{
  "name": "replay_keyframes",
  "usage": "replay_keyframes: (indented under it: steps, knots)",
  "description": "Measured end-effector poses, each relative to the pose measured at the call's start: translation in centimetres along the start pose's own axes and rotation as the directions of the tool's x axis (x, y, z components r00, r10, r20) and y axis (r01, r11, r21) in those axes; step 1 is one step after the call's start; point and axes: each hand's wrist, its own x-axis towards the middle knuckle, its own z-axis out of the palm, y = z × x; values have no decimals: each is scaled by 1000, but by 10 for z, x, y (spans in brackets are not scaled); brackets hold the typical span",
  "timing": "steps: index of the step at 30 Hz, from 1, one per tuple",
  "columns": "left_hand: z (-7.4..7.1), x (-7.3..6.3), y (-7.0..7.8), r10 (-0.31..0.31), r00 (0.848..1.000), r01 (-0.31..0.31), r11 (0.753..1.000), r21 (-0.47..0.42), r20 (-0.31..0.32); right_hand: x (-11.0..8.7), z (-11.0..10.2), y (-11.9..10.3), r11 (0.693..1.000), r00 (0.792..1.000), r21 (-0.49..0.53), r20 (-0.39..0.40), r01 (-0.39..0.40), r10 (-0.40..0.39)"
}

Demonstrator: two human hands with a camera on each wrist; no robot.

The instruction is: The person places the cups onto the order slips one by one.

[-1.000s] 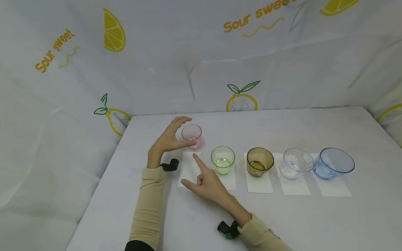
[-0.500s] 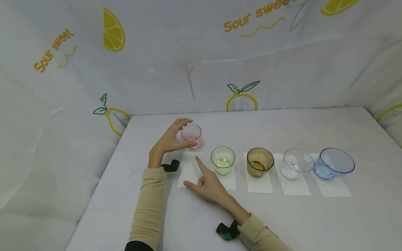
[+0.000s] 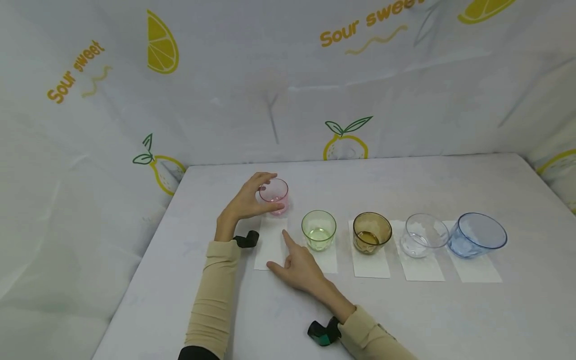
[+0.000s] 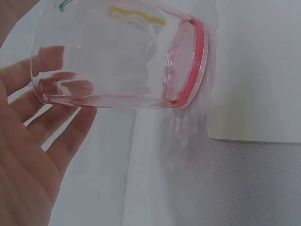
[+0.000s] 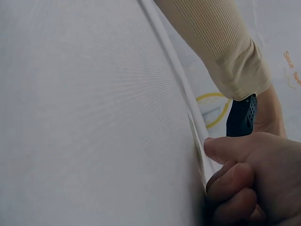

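Note:
A pink-tinted drinking glass (image 3: 280, 206) stands upright at the far left, just behind a white paper strip (image 3: 270, 245). My left hand (image 3: 245, 201) is around it, thumb in front and fingers at the far side near the rim. Through the clear wall of the pink glass (image 4: 117, 61), fingertips show in the left wrist view. Over the strip's right edge lies my right hand (image 3: 300, 267), index finger and thumb stretched out, the other fingers curled. It holds nothing; whether the index tip presses the paper is hard to tell.
To the right runs a row of glasses on paper strips: green (image 3: 319, 232), brown (image 3: 371, 234), clear (image 3: 423, 237) and blue (image 3: 477, 237). The clear and blue rims nearly meet. A white cloth with lemon prints (image 3: 346, 147) hangs behind the table.
My left fingers have closed in on the pink glass, which stays about where it was. My right hand has drawn back slightly toward me and to the right.

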Motion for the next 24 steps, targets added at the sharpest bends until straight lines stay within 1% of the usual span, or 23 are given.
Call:
replay_keyframes:
  steps: [5,11,19,24]
  knots:
    - [-1,1,1,7,1000,-7,1000,7,-6,1,-1,-2,1000,1000,-16,16,-7,7]
    - [-1,2,2,-11,1000,11,1000,21,-14,1,-2,-4,999,998,21,51,-41,40]
    - [-1,1,6,-2,1000,4,998,61,-31,1,1,-4,999,998,18,32,-48,48]
    - [0,1,6,-23,1000,24,997,69,-22,1,1,-5,997,997,23,30,-69,68]
